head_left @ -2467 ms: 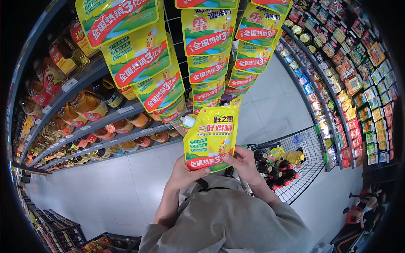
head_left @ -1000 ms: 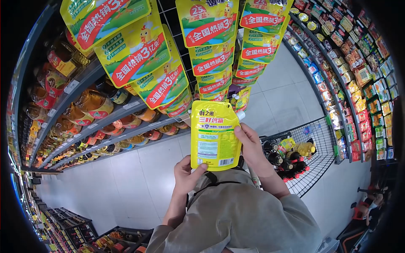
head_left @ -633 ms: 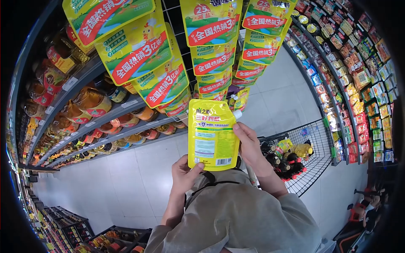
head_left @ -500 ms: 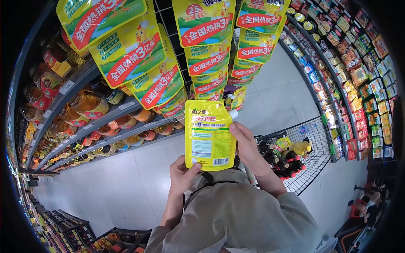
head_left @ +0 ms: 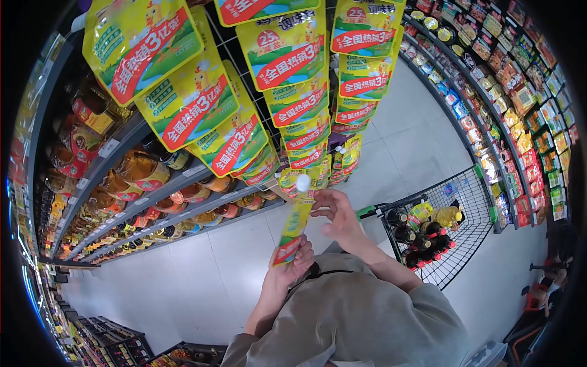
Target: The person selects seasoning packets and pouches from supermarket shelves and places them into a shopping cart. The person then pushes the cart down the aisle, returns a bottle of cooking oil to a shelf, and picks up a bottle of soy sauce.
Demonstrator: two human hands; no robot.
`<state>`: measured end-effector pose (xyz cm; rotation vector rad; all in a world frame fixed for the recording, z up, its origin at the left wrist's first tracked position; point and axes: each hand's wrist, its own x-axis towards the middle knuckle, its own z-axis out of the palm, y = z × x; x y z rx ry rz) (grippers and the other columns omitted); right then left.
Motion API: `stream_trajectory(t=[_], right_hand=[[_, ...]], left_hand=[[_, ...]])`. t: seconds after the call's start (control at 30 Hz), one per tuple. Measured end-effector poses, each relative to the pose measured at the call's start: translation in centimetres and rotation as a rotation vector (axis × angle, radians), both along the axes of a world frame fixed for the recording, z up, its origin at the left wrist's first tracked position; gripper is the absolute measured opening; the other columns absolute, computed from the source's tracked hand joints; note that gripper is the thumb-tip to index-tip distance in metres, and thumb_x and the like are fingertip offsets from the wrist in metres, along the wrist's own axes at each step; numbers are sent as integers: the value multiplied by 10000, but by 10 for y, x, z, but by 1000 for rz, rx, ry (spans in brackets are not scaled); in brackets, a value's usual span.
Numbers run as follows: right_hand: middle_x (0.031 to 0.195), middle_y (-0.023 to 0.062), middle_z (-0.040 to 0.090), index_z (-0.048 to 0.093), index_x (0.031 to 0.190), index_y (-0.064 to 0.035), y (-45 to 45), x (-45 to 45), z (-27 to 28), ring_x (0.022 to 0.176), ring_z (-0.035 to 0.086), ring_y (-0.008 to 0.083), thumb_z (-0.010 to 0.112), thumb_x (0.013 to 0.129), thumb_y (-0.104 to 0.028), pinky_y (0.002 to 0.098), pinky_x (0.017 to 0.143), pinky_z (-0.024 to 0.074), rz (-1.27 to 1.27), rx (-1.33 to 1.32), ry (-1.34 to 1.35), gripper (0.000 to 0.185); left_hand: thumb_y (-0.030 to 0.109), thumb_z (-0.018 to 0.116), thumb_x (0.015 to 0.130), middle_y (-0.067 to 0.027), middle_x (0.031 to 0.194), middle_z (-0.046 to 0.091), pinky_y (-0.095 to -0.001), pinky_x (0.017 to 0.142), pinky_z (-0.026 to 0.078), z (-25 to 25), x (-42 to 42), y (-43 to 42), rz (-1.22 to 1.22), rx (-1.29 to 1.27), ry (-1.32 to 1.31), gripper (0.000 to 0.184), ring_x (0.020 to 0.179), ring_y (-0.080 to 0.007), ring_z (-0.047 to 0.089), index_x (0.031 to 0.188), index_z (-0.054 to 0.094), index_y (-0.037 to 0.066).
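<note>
A yellow spouted seasoning pouch (head_left: pixel 295 222) with a white cap is turned nearly edge-on in front of my chest, its spout pointing up. My left hand (head_left: pixel 293 264) is closed on its lower part, the fingers curled behind it. Close to the pouch's upper right edge is my right hand (head_left: pixel 340 219), its fingers bent and apart; whether a fingertip touches the pouch I cannot tell. Just beyond, matching yellow pouches (head_left: pixel 299 110) hang in rows on a dark wire rack, the lowest ones partly hidden behind the held pouch.
Shelves of oil bottles (head_left: pixel 143 170) run along the left. To my right stands a wire shopping cart (head_left: pixel 465 235) holding dark bottles (head_left: pixel 422 241), a yellow oil bottle (head_left: pixel 448 215) and a yellow pack. Shelves of packaged goods (head_left: pixel 513 122) curve along the far right.
The pouch has turned from facing me flat to nearly edge-on, its cap now at the top. My right hand has loosened from its side; my left keeps hold. The view has shifted slightly.
</note>
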<state>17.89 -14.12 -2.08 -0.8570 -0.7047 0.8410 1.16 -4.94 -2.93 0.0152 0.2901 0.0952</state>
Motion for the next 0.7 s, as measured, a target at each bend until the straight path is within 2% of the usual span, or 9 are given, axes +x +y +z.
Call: stream_trajectory(t=[0.07,0.27,0.37,0.4,0.43,0.5,0.53,0.57,0.7], right_hand=[[1289,100,496,289,1409,-33,1,-2,-3,1172,521,201,755,841,-299,394,996,434,57,-29,72,781],[1219,94,609,364,1377,-40,-9,4,-16,1103,600,178,693,887,-135,359,956,479,396,-120,506,598],[1231,84,612,413,1349,-34,-11,5,-16,1109,599,165,661,906,-100,337,961,478,247,-96,448,512],[1240,81,607,427,1340,-31,-12,6,-15,1117,594,162,653,911,-95,331,966,474,158,-79,387,489],[1239,76,607,431,1337,-30,-16,9,-13,1111,592,153,647,916,-100,320,965,470,112,-83,364,479],[1235,65,607,439,1333,-28,-24,23,-8,1101,586,135,636,927,-110,298,964,463,29,-88,312,459],[1218,57,605,445,1325,-30,-26,30,-7,1088,577,118,631,934,-109,288,951,462,-5,-89,284,440],[1200,48,602,452,1318,-32,-29,36,-7,1076,568,102,625,941,-108,278,938,461,-37,-90,255,422],[1173,39,601,460,1301,-35,-31,49,-5,1053,557,80,614,952,-111,266,916,461,-132,-111,196,389]], left_hand=[[262,525,973,0,596,391,-258,485,322,-2,5,-7,-22,-113,4,241,490,-116,365,850,499,56],[340,519,984,-18,587,483,-245,509,385,-6,21,-18,-199,-57,-51,319,494,-129,462,861,552,48],[306,512,992,-79,720,624,-255,600,479,10,24,-3,-466,755,225,291,638,-169,610,976,596,28],[285,538,982,-127,890,689,-278,704,524,11,25,13,-480,1083,189,308,796,-203,672,1069,620,1],[247,524,986,-124,934,689,-282,720,526,20,24,22,-314,1439,276,281,826,-200,669,1072,621,-2],[172,484,991,-103,1004,675,-289,717,518,19,24,59,23,1675,601,236,866,-173,647,1092,608,-1],[151,476,984,-97,999,661,-294,689,512,71,40,70,-21,1506,479,233,824,-167,635,1139,576,10],[188,499,986,-92,998,648,-285,659,503,100,53,73,152,1521,473,248,798,-162,626,1151,559,13],[278,519,996,-146,1109,613,-265,648,533,174,124,61,580,1875,521,401,962,-199,654,1238,490,-41]])
